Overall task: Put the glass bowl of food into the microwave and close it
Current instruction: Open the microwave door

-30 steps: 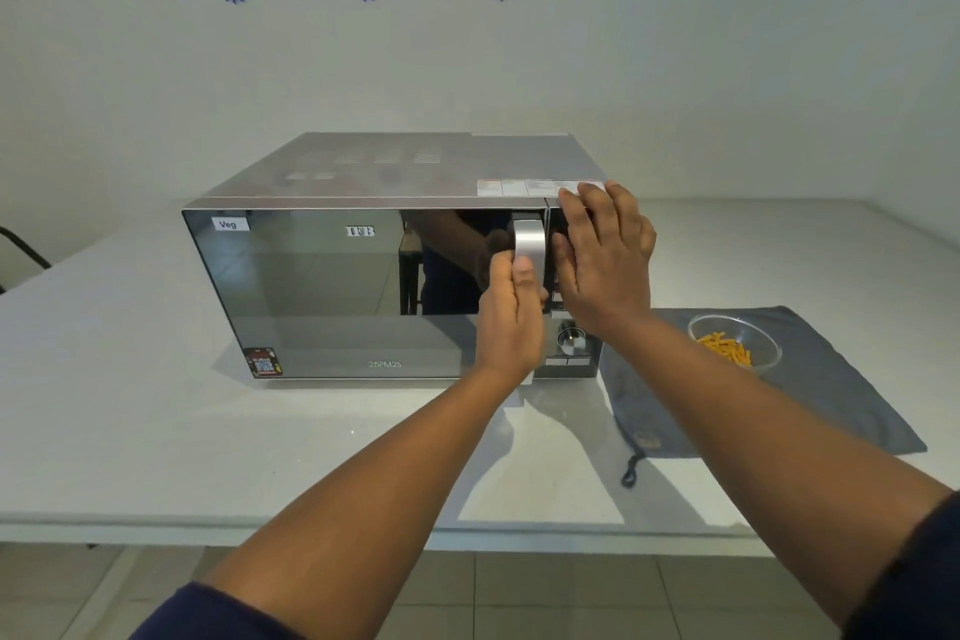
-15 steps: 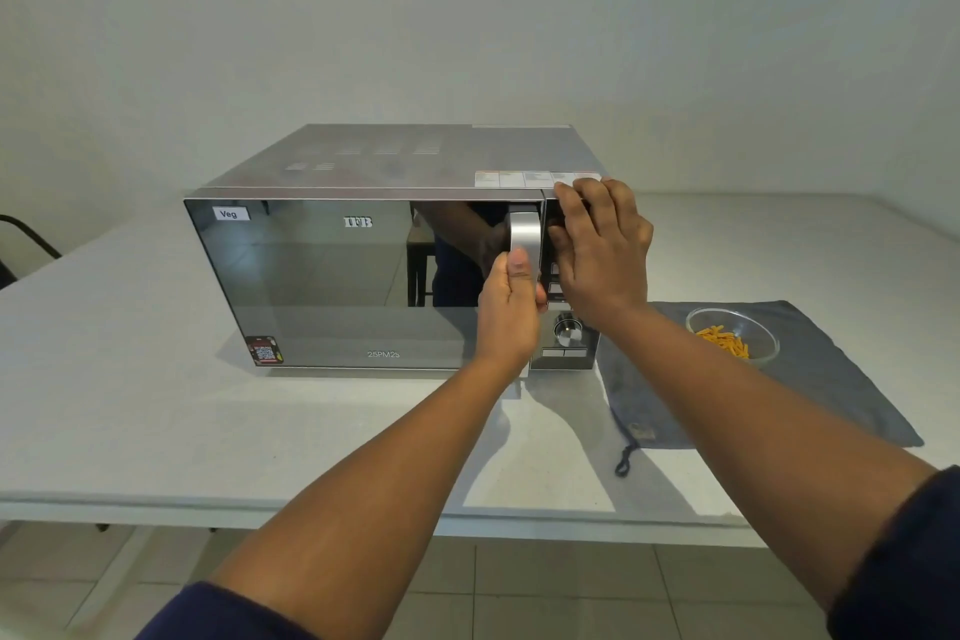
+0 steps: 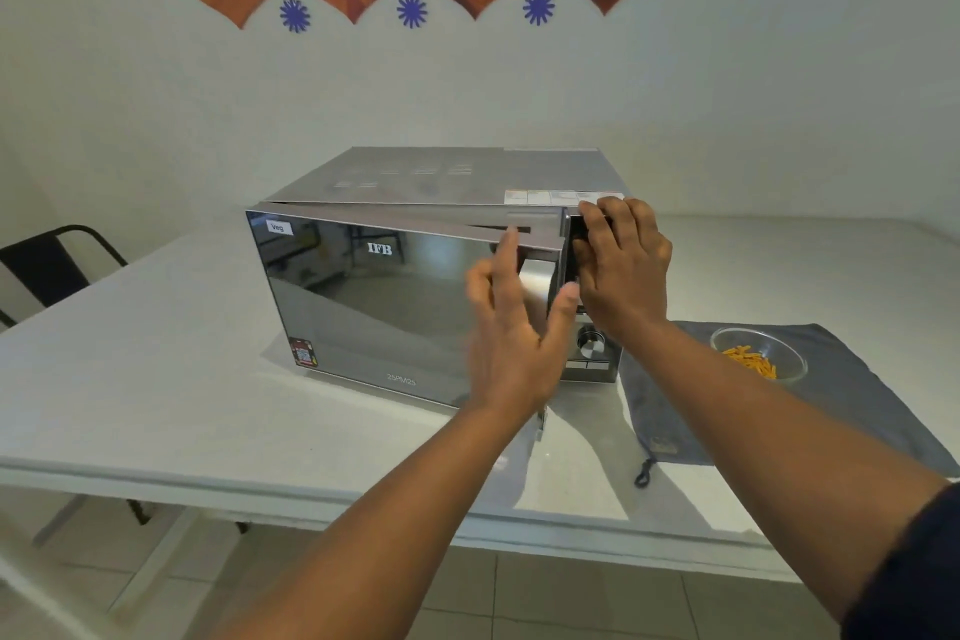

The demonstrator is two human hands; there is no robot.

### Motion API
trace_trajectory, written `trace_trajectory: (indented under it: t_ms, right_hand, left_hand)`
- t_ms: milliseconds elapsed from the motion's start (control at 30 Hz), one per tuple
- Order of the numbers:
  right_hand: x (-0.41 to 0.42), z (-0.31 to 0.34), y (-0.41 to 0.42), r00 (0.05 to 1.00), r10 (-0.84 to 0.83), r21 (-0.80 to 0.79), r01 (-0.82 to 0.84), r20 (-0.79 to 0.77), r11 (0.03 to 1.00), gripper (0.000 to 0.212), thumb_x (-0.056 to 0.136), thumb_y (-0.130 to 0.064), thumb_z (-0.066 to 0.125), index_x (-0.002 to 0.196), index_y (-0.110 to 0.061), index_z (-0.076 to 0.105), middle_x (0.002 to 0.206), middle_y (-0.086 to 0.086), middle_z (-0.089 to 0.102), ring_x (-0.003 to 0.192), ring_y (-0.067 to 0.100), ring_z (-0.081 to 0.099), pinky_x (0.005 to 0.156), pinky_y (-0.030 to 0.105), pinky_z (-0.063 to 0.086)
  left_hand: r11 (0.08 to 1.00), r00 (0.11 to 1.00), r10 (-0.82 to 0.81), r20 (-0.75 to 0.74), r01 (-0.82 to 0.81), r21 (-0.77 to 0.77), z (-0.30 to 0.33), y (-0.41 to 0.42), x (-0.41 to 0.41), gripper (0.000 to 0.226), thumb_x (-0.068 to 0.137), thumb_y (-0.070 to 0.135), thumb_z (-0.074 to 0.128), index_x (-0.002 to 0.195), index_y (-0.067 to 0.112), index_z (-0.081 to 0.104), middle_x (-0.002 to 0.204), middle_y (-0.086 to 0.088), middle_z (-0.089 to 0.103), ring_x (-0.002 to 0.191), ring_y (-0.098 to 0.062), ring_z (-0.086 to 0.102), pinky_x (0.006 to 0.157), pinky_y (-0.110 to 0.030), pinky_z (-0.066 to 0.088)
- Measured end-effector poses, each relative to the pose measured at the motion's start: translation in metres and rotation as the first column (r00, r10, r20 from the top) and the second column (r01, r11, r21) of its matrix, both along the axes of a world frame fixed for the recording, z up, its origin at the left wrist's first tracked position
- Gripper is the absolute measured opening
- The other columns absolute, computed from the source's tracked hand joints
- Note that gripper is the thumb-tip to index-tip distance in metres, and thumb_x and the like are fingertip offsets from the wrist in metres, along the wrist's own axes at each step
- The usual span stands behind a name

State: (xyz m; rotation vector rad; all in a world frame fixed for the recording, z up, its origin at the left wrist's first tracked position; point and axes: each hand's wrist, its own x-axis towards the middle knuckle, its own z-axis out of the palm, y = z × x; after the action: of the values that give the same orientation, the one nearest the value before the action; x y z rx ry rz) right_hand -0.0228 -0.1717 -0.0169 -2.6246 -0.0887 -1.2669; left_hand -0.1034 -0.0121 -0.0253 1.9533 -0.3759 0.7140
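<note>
A silver microwave [image 3: 447,177] stands on the white table [image 3: 156,379]. Its mirrored door [image 3: 374,307] is swung partly out on its left hinge, with a dark gap along the top. My left hand [image 3: 511,327] is in front of the door's handle, fingers spread, blurred, holding nothing. My right hand [image 3: 621,270] presses flat against the control panel at the microwave's right front corner. The glass bowl [image 3: 758,356] with orange food strips sits on a grey cloth [image 3: 852,411] to the right of the microwave, apart from both hands.
A black chair [image 3: 47,265] stands at the table's left edge. The grey cloth has a cord loop [image 3: 643,476] hanging toward the table's front edge. Orange leaf shapes and blue stars decorate the wall behind.
The door was shut with my left hand gripping its handle; now the door has swung partly out and my left hand has let go, fingers spread. My right hand stays on the panel.
</note>
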Motion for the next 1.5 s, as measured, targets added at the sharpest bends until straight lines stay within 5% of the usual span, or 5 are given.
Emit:
trace_trajectory:
  t_ms: [200,300,800,1200,1500]
  right_hand:
    - [0.0,0.0,0.001,1.0,0.01,0.011,-0.01,0.009,1.0,0.044,0.101,-0.035,0.044,0.143,-0.023,0.045,0.148,0.0,0.044,0.142,0.026,0.031,0.1,0.049,0.036]
    - [-0.001,0.0,0.003,1.0,0.019,0.029,-0.02,0.019,0.999,0.043,0.101,-0.033,0.044,0.142,-0.022,0.046,0.147,0.001,0.045,0.141,0.027,0.032,0.1,0.05,0.036]
    - [0.009,0.018,0.03,0.996,-0.077,0.202,0.069,0.033,0.977,0.037,0.096,-0.058,0.044,0.105,-0.024,0.055,0.136,-0.003,0.053,0.137,0.024,0.037,0.1,0.051,0.027]
    - [0.01,0.018,0.033,0.993,-0.064,0.28,0.035,0.097,0.959,0.022,0.095,-0.044,0.048,0.096,-0.023,0.054,0.116,-0.004,0.063,0.128,0.022,0.046,0.101,0.053,0.027]
    - [0.009,0.019,0.036,0.99,-0.079,0.296,0.042,0.115,0.954,0.02,0.093,-0.042,0.05,0.094,-0.022,0.055,0.111,-0.004,0.063,0.126,0.022,0.048,0.1,0.053,0.027]
  left_hand:
    - [0.871,0.983,0.171,0.063,-0.181,0.456,0.07,0.019,-0.003,0.035,0.093,0.053,0.042,0.085,0.033,0.07,0.147,0.004,0.047,0.137,-0.026,0.028,0.112,-0.049,0.023]
    - [0.824,0.972,0.197,-0.131,-0.092,0.559,0.098,0.031,0.0,0.047,0.092,0.046,0.034,0.059,0.019,0.053,0.079,0.007,0.066,0.094,-0.02,0.058,0.106,-0.05,0.026]
    - [0.357,0.718,0.597,-0.359,0.163,0.92,0.142,0.119,0.049,0.041,0.031,0.012,0.03,0.068,0.011,0.047,0.111,-0.027,0.057,0.115,-0.051,0.046,0.107,-0.061,0.029]
    - [0.036,0.612,0.761,-0.214,0.29,0.956,0.143,0.169,0.058,0.017,0.086,0.003,0.051,0.087,0.002,0.068,0.085,-0.014,0.06,0.084,-0.03,0.059,0.074,-0.035,0.05]
    - [0.276,0.54,0.815,-0.209,-0.044,0.96,0.112,0.223,0.061,0.103,0.074,0.0,0.062,0.156,-0.009,-0.001,0.165,-0.029,0.001,0.151,-0.045,0.017,0.118,-0.049,0.03]
